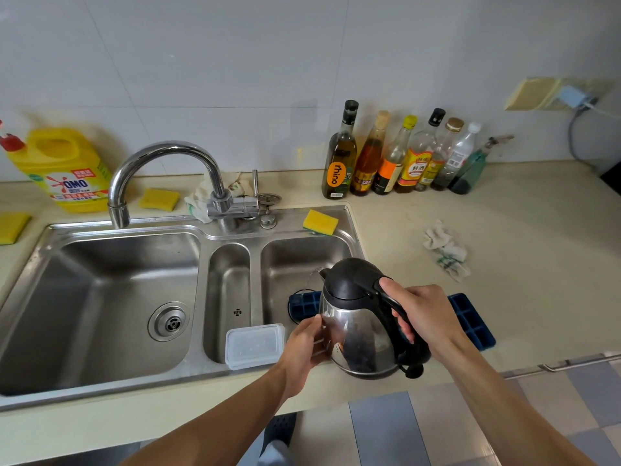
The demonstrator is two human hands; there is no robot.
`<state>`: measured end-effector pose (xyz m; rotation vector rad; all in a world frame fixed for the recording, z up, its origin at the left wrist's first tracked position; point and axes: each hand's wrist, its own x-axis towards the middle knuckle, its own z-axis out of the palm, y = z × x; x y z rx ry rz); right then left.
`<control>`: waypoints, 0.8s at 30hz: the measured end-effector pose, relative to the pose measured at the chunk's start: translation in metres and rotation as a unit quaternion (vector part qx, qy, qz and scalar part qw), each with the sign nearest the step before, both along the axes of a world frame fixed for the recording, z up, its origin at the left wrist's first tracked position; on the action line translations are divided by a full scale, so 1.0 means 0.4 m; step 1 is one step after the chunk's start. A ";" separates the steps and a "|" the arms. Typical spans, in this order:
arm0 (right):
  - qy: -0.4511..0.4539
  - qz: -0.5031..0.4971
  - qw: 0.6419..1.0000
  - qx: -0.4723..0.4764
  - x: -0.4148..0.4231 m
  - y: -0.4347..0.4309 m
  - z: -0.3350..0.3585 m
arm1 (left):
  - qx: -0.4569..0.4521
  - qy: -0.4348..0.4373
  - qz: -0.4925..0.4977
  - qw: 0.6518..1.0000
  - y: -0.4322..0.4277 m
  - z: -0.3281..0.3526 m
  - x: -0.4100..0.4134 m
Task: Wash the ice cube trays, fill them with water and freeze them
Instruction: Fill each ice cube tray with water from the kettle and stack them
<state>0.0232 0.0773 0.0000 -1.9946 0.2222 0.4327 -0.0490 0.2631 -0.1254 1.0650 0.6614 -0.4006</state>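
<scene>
Tilted kettle [356, 331] over blue tray [304, 306]

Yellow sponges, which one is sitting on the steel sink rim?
The sponge at the sink's back right corner, nearest the bottles. The other two lie on the beige countertop further left.

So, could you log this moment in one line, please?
pouring; right hand: grips black-handled steel kettle; left hand: touches kettle side; spout: above blue plastic ice cube tray
</scene>
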 end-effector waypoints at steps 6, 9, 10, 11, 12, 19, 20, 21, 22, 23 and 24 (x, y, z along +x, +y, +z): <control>-0.004 -0.010 1.000 -0.003 -0.005 -0.014 0.008 | 0.002 -0.011 -0.013 1.000 -0.012 0.008 0.005; -0.002 -0.017 1.000 0.000 -0.007 -0.021 0.012 | 0.006 -0.016 -0.021 1.000 -0.017 0.012 0.005; -0.002 -0.020 1.000 0.000 -0.007 -0.023 0.013 | 0.006 -0.016 -0.022 1.000 -0.019 0.013 0.005; -0.002 -0.021 1.000 -0.001 -0.008 -0.026 0.014 | 0.006 -0.017 -0.024 1.000 -0.021 0.015 0.005; -0.003 -0.021 1.000 -0.001 -0.009 -0.029 0.015 | 0.006 -0.017 -0.025 1.000 -0.023 0.017 0.005; -0.008 -0.023 1.000 -0.006 -0.014 -0.038 0.025 | 0.004 -0.025 -0.039 0.999 -0.028 0.021 0.007; -0.009 -0.023 1.000 -0.008 -0.015 -0.038 0.026 | 0.003 -0.027 -0.041 0.999 -0.028 0.021 0.006; -0.010 -0.023 1.000 -0.009 -0.016 -0.040 0.027 | 0.003 -0.029 -0.044 0.999 -0.029 0.021 0.006; -0.010 -0.023 1.000 -0.011 -0.017 -0.041 0.028 | 0.002 -0.030 -0.046 0.998 -0.029 0.021 0.007; -0.011 -0.024 1.000 -0.012 -0.018 -0.042 0.029 | 0.002 -0.030 -0.047 0.998 -0.030 0.020 0.007; -0.012 -0.025 1.000 -0.014 -0.019 -0.042 0.030 | 0.001 -0.029 -0.047 0.998 -0.031 0.020 0.007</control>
